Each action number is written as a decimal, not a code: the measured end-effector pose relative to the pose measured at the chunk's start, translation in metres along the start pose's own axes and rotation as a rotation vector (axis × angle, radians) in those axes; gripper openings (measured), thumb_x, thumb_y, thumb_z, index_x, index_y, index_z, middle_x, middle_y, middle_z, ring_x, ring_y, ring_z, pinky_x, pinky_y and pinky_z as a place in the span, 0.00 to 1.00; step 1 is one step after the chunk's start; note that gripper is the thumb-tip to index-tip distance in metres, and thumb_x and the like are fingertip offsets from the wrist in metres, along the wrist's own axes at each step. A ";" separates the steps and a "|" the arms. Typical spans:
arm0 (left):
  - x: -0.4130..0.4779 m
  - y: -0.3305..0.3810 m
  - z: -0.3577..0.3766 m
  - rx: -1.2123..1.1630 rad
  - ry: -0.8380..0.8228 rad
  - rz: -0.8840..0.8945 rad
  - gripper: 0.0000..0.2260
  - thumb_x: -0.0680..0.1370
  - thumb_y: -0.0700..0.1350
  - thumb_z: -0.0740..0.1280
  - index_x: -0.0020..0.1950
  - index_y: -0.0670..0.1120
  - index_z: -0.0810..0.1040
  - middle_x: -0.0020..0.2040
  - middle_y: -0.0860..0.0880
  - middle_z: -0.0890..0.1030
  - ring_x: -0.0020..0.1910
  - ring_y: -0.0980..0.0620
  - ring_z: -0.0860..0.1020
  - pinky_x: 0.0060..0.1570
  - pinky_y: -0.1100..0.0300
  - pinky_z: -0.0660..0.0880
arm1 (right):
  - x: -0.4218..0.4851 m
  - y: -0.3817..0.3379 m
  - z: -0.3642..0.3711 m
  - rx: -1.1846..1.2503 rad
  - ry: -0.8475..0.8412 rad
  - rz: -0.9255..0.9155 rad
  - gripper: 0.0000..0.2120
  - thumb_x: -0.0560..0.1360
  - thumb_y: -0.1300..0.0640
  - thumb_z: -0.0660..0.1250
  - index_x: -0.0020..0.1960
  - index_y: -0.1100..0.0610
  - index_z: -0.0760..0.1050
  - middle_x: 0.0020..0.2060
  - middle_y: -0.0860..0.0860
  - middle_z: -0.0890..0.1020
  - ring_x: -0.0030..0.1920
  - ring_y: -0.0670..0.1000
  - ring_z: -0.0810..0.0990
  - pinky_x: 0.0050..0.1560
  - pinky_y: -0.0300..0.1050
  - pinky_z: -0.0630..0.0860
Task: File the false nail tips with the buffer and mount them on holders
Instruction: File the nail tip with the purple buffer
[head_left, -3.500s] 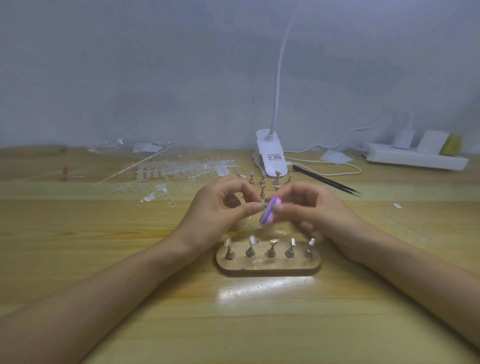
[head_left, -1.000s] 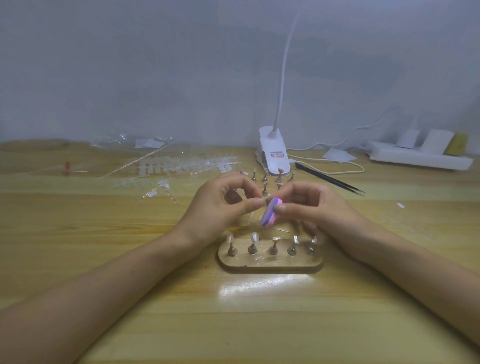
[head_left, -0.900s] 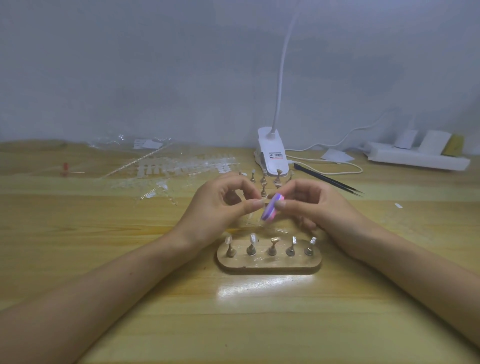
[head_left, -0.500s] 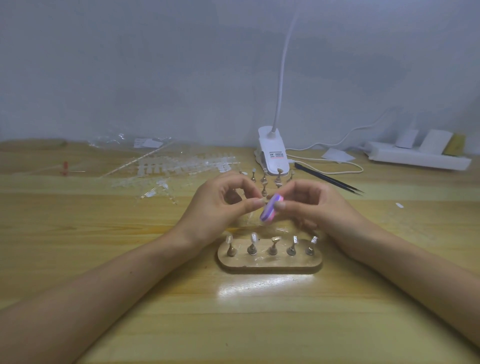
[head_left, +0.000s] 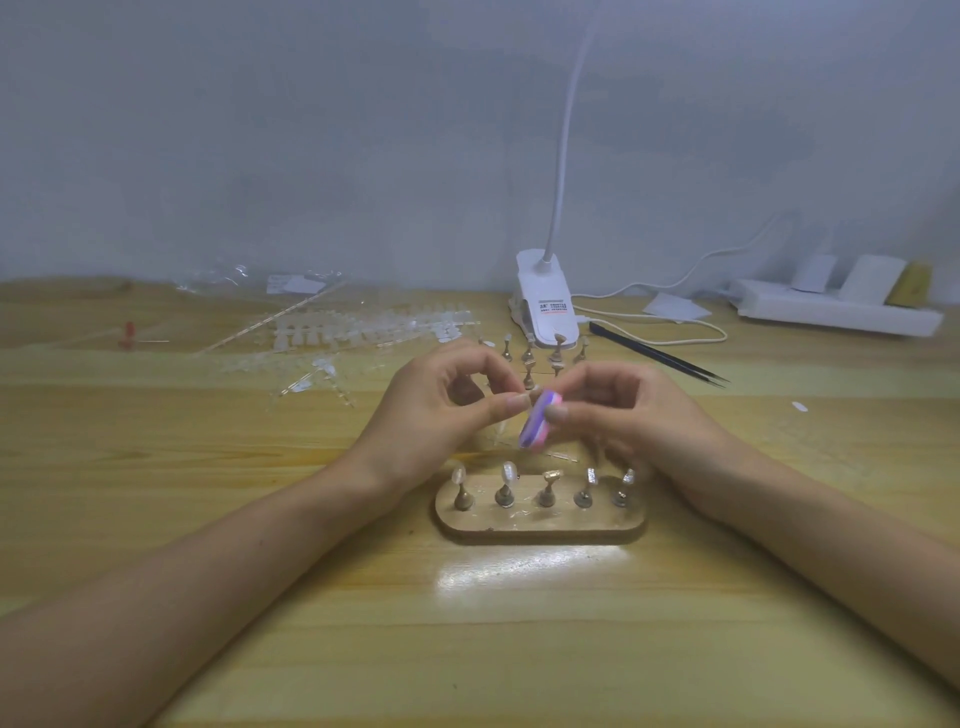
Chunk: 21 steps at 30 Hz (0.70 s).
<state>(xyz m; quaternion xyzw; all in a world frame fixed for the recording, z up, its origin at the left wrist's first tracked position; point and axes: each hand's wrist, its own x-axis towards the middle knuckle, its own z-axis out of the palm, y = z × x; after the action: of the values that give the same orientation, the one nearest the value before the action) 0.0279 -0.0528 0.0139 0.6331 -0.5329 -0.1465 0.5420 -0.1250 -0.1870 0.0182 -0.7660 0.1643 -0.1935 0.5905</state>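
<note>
right hand (head_left: 618, 410) pinches my buffer (head_left: 540, 420) against what my left hand (head_left: 441, 410) nips, too small to tell. both hover above the stand (head_left: 540, 522), five holders (head_left: 546, 488) upright in it.

The pale wooden tabletop (head_left: 260, 519) carries a small oval wooden stand (head_left: 540, 517) near the middle, with five little holders upright in a row on it. Behind it a few loose holders (head_left: 530, 358) stand near the white clip lamp base (head_left: 548, 301). To the left lie clear nail tip strips (head_left: 363, 332) — scattered, some overlapping. On the right rest black tweezers (head_left: 660, 356) and, by the wall, a white power strip (head_left: 836, 314).
</note>
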 end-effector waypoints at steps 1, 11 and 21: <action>0.000 0.000 0.000 0.002 0.000 0.002 0.04 0.73 0.44 0.74 0.39 0.50 0.81 0.41 0.54 0.80 0.35 0.59 0.73 0.40 0.68 0.72 | 0.000 0.000 -0.001 0.005 0.035 0.005 0.09 0.74 0.57 0.72 0.51 0.62 0.80 0.45 0.57 0.87 0.45 0.67 0.82 0.32 0.38 0.70; 0.000 0.001 0.000 0.008 -0.004 0.010 0.05 0.73 0.45 0.74 0.39 0.50 0.81 0.41 0.53 0.80 0.36 0.59 0.74 0.40 0.68 0.73 | -0.001 -0.001 0.000 0.003 -0.021 0.013 0.10 0.74 0.59 0.72 0.51 0.65 0.79 0.42 0.56 0.87 0.38 0.47 0.84 0.32 0.42 0.66; 0.000 0.000 0.000 0.006 -0.021 0.014 0.04 0.72 0.45 0.74 0.39 0.49 0.81 0.41 0.54 0.80 0.35 0.59 0.74 0.40 0.68 0.73 | -0.001 -0.001 -0.002 -0.029 -0.035 0.009 0.06 0.74 0.58 0.73 0.49 0.60 0.80 0.41 0.55 0.87 0.39 0.47 0.84 0.29 0.36 0.68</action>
<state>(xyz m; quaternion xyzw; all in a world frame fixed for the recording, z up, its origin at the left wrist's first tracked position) 0.0284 -0.0529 0.0137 0.6294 -0.5435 -0.1478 0.5354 -0.1265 -0.1875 0.0199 -0.7771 0.1601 -0.1749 0.5830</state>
